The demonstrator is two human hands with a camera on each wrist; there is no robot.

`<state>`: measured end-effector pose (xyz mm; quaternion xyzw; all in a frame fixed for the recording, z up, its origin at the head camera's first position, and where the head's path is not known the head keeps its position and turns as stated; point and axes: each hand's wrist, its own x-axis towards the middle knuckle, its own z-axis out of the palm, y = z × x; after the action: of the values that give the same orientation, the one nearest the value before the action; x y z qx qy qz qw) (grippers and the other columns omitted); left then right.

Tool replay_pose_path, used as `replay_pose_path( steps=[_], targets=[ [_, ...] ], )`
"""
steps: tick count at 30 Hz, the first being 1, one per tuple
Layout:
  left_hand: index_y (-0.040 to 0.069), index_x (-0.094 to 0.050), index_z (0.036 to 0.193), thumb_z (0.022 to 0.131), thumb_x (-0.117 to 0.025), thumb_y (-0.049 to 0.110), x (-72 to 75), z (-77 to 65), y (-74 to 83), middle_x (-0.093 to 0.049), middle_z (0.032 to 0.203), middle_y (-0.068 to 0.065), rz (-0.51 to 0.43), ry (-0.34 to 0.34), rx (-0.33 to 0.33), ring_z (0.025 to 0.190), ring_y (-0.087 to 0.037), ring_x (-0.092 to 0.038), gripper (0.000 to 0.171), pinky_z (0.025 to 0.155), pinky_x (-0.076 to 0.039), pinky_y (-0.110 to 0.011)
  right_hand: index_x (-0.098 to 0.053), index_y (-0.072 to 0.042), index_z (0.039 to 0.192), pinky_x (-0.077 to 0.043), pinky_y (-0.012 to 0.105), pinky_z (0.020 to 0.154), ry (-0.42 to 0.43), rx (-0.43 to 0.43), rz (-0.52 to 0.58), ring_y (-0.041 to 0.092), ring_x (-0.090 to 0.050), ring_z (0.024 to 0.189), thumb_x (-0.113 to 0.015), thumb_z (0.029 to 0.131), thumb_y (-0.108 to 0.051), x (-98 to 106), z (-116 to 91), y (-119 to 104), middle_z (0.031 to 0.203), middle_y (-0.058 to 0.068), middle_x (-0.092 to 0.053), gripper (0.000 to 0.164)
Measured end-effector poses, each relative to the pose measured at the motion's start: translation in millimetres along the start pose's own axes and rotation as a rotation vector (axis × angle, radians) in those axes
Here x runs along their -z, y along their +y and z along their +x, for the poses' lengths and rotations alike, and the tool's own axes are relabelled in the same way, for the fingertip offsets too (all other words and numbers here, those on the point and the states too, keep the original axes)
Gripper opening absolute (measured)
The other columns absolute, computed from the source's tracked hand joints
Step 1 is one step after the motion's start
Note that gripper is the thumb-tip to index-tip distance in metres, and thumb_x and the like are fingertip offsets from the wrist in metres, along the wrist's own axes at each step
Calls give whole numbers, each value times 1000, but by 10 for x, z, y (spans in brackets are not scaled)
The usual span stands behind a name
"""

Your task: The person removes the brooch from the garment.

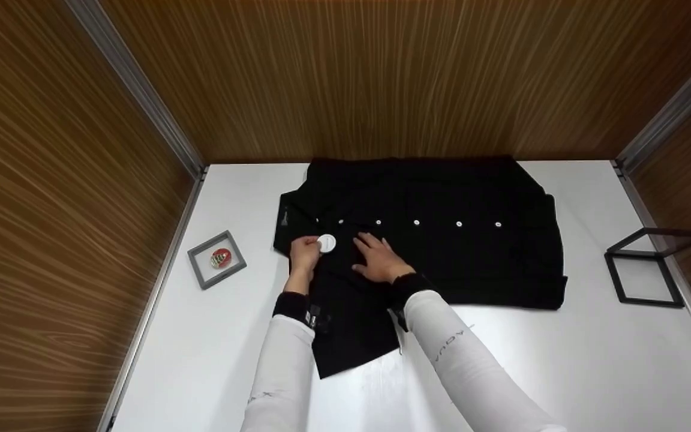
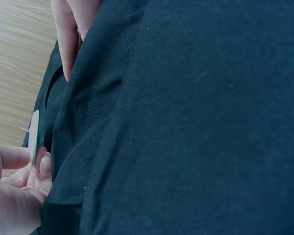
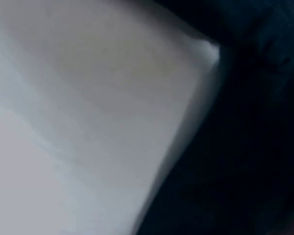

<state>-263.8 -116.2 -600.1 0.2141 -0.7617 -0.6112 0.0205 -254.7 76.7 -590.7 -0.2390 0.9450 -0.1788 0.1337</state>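
A black button-up shirt (image 1: 465,258) lies spread across the white table, its collar end to the left and one sleeve (image 1: 351,336) pointing toward me. My left hand (image 1: 304,255) pinches a round white badge (image 1: 327,243) by its edge, over the shirt's upper part. In the left wrist view the badge (image 2: 34,134) appears edge-on between thumb and fingers, with a thin pin-like bit sticking out. My right hand (image 1: 378,259) rests on the shirt beside the button row, fingers spread. The right wrist view shows mostly table and dark cloth.
To the left, a grey square frame (image 1: 198,270) lies on the table with a red round badge (image 1: 221,258) inside it. A black open frame (image 1: 620,282) with an upright part stands at the right edge. Wood-grain panels (image 1: 345,78) enclose the table's back and sides.
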Motion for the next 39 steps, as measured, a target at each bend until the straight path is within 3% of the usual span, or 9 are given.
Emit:
replay_pose_path(
  steps=[8,12,20,30,39],
  targets=[
    [-7,-68,107,88,-53,-2,-5,-22,5,-67,105,-19,24,8,-10,84,-26,-62,24,74,-52,-32,-41,-4,148,-17,51,117,-4,11,19,32,-20,146,-62,97,-34,16,-31,-25,156,18,-28,63],
    [-6,-69,106,88,-54,-2,-10,-54,16,-67,105,-17,39,15,-15,93,-28,-60,23,82,-49,-34,-45,-2,144,-26,48,114,31,19,76,34,-34,139,-63,97,-32,55,-73,-56,149,20,-39,58],
    [-6,-69,105,87,-59,-3,-57,-172,95,-68,94,-15,-13,-4,-25,74,-19,-62,21,66,-53,-26,-49,2,139,-38,41,107,176,18,257,32,-50,126,-65,96,-27,132,-175,-79,136,18,-53,54],
    [-10,-67,104,87,-61,-7,-137,-388,320,-69,89,-16,-134,-80,-107,68,-17,-63,19,64,-57,-29,-51,10,133,-54,37,84,368,-15,519,27,-66,93,-69,93,-18,218,-257,-86,109,19,-64,52],
    [-10,-66,104,88,-62,-7,-160,-619,458,-65,90,-17,-193,-135,-153,76,-20,-64,17,69,-59,-35,-55,9,129,-55,30,67,391,-10,769,21,-67,76,-68,93,-11,283,-358,-81,94,12,-67,44]
  ],
)
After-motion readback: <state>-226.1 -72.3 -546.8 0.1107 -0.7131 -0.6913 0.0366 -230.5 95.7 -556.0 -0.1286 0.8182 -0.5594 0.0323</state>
